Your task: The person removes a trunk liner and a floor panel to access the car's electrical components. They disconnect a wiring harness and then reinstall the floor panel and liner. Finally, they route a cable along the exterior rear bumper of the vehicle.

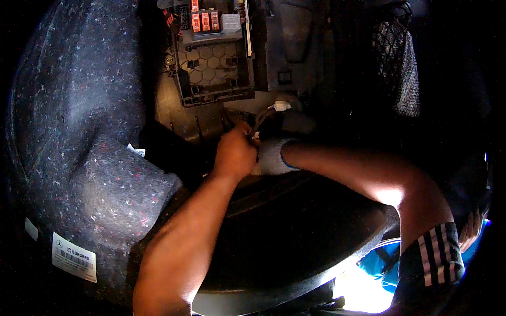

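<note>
My left hand point(237, 151) is bare and closed in the middle of the view, its fingertips turned away from me. What it grips is hidden. Against it lies my right hand point(274, 156) in a grey knitted glove, its fingers out of sight behind the left hand. A dark cable point(260, 120) rises from beside the left hand's knuckles to a white plug connector point(282, 106). Just beyond the hands is a black fuse box point(213, 97) with a honeycomb-patterned floor, several orange fuses point(205, 22) and a grey relay point(231, 22).
Speckled grey felt trim point(121, 184) bulges along the left, with a white label point(74, 257) on it. A dark curved panel point(295, 231) lies under my forearms. Black netting point(398, 63) hangs at the far right. Bright light and blue material point(380, 266) show at lower right.
</note>
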Motion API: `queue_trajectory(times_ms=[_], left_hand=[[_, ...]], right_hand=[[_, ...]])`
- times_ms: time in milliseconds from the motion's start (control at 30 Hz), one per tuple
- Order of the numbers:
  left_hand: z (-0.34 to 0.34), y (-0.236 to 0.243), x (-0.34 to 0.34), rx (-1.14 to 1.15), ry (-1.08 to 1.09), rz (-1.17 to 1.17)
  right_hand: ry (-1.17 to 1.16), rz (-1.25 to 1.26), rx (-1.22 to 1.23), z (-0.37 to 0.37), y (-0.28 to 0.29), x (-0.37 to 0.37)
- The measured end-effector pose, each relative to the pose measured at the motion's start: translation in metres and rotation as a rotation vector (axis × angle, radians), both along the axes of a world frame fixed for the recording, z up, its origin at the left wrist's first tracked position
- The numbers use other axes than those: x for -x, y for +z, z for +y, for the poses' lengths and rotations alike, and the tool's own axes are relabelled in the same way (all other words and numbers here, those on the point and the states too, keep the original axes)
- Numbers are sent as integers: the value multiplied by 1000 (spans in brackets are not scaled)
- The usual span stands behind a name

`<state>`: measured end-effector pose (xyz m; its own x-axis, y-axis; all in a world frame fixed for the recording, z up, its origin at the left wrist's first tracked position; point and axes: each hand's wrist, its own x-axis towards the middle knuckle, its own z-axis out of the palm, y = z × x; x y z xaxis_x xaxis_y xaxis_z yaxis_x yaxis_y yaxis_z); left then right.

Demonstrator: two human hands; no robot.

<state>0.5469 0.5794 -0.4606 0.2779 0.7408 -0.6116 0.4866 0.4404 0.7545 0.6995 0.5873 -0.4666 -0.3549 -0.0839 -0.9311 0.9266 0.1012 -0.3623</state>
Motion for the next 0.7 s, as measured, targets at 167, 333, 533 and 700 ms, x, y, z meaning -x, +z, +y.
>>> queue_trajectory(times_ms=[167, 333, 533, 700], left_hand=[[5, 11, -3, 93, 28, 59], [6, 10, 13, 275, -10, 30], [0, 2, 12, 224, 68, -59], [3, -3, 0, 78, 113, -28]], right_hand=[[-151, 28, -194, -21, -4, -9], [-98, 162, -241, -8, 15, 4], [-248, 6, -198, 12, 38, 7], [-214, -215, -34, 18, 26, 9]])
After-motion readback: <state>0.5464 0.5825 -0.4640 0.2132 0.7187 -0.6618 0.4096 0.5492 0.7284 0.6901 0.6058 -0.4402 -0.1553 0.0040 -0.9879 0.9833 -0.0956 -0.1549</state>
